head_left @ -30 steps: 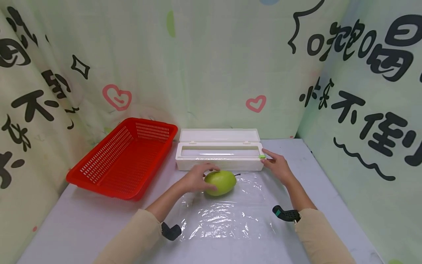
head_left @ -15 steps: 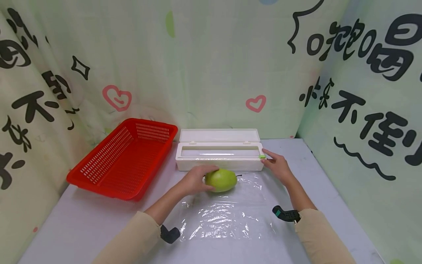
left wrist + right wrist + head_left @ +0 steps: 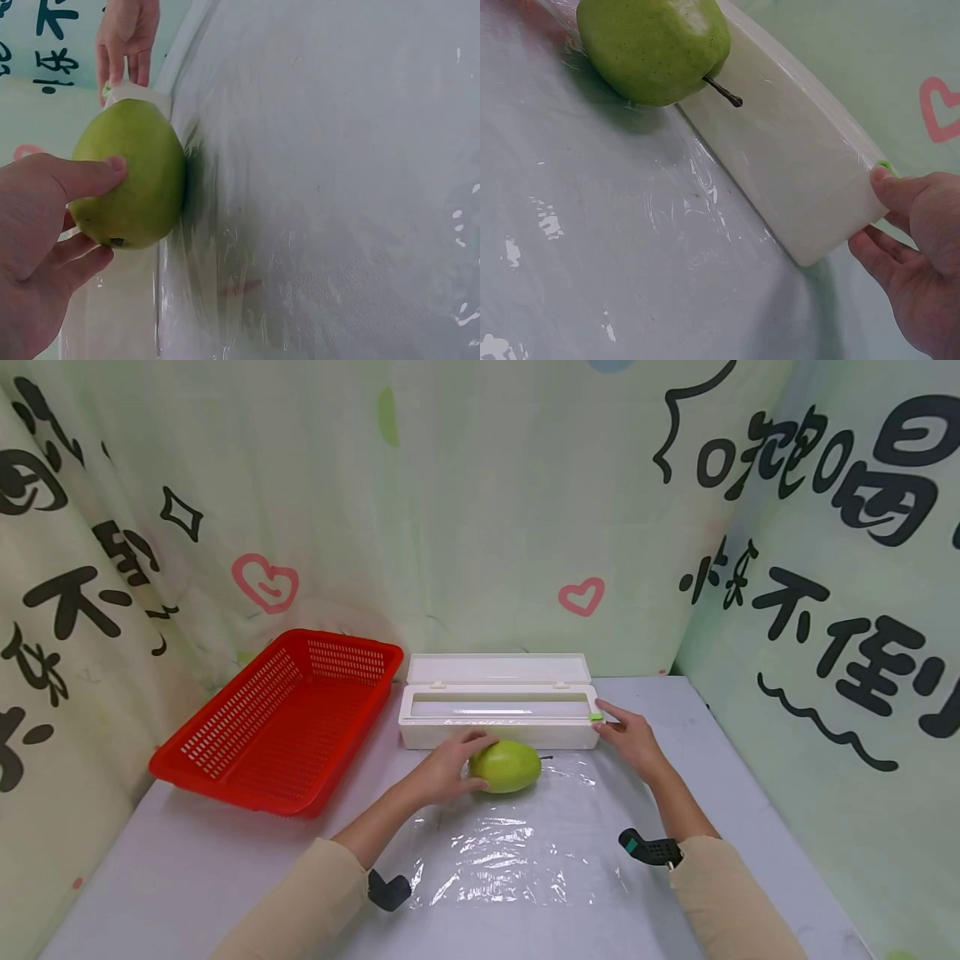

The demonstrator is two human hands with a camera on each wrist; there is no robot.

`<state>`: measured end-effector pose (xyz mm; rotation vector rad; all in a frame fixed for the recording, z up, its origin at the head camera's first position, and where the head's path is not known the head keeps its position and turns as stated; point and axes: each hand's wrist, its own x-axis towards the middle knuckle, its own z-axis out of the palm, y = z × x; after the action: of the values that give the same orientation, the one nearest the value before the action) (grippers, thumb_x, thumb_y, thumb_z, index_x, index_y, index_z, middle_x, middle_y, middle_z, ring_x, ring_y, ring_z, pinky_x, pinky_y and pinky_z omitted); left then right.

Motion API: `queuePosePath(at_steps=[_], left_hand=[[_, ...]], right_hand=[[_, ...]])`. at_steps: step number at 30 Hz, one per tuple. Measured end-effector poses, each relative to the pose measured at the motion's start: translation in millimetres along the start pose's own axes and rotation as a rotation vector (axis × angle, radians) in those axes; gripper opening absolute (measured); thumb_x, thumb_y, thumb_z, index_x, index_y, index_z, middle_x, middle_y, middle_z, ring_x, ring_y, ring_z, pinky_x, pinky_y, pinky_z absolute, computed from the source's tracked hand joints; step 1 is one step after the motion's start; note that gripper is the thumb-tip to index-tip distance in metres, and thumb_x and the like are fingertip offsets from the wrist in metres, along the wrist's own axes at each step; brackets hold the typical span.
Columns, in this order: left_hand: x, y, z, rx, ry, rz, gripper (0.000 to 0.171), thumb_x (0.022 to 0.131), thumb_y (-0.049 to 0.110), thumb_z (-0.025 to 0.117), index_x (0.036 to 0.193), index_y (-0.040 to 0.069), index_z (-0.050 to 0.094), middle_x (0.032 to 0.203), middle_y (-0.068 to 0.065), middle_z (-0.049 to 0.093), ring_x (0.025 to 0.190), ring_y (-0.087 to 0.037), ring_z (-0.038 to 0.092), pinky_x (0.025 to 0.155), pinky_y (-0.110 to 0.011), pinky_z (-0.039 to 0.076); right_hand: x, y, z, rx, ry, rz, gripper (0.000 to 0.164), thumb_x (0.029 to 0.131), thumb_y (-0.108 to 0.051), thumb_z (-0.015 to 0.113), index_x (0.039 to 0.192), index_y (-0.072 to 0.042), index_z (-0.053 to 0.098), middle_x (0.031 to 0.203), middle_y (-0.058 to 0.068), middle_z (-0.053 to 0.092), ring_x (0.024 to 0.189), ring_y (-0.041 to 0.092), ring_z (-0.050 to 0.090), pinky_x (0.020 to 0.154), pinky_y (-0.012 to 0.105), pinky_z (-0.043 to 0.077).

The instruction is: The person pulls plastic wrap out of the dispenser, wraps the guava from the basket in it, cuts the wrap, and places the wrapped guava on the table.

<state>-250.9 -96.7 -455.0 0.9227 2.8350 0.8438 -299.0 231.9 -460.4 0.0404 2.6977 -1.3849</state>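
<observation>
Green fruit [image 3: 506,767] sits over the near end of the clear film [image 3: 510,860], just in front of the white box [image 3: 540,737], its stem toward the right; I cannot tell from here whether it bears on the film or hangs slightly above it. My left hand [image 3: 447,768] has thumb and fingers curled round the fruit's left end, a clamped hold that shows plainly in the left wrist view. My right hand [image 3: 633,741] pinches the box's right end, thumb by the green tab [image 3: 596,717], fingers against the end wall. The lid [image 3: 498,668] stands open behind, and the film lies spread over the table [image 3: 180,860], seemingly coming from the box. The red basket [image 3: 292,735] is off to the left, apart from both hands. I read the step in hand as placing the fruit on the spread film while the box is steadied. The next move, I judge, calls for bearing the fruit squarely on the film, then a gentle left-hand release with the right hand holding the box firm, so the film does not drag.
</observation>
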Motion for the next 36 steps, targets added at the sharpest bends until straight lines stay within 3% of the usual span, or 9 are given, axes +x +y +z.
queuePosePath(at_steps=[5,20,27,36], left_hand=[[0.4,0.1,-0.7,0.003,-0.029,-0.016,0.072,0.084,0.021,0.076,0.145,0.014,0.04,0.149,-0.007,0.043,0.133,-0.026,0.047,0.109,-0.042,0.043],[7.2,2.1,-1.4,0.032,0.0,-0.01,0.072,0.086,0.02,0.074,0.147,0.018,0.037,0.149,-0.006,0.041,0.133,-0.026,0.046,0.11,-0.042,0.041],[7.3,2.7,1.9,0.06,0.01,0.012,0.071,0.085,0.019,0.074,0.146,0.013,0.039,0.147,-0.01,0.043,0.135,-0.029,0.044,0.112,-0.043,0.039],[8.4,2.5,2.9,0.049,0.036,-0.024,0.071,0.081,0.019,0.078,0.143,0.017,0.045,0.14,-0.006,0.045,0.128,-0.024,0.047,0.106,-0.04,0.045]], right_hand=[[-0.8,0.2,-0.3,-0.002,0.003,-0.004,0.057,0.1,-0.023,0.054,0.151,-0.02,0.031,0.158,0.018,0.027,0.137,0.04,0.041,0.109,0.051,0.04],[1.1,2.6,2.0,-0.002,0.007,-0.002,0.057,0.099,-0.025,0.054,0.151,-0.022,0.032,0.157,0.017,0.029,0.135,0.039,0.043,0.108,0.051,0.041],[0.6,3.4,1.7,0.004,0.003,-0.006,0.057,0.099,-0.024,0.054,0.151,-0.022,0.031,0.158,0.017,0.028,0.136,0.039,0.042,0.108,0.051,0.041],[-0.2,2.5,1.6,0.005,0.003,-0.01,0.057,0.1,-0.024,0.054,0.151,-0.022,0.031,0.158,0.016,0.027,0.137,0.038,0.041,0.108,0.05,0.041]])
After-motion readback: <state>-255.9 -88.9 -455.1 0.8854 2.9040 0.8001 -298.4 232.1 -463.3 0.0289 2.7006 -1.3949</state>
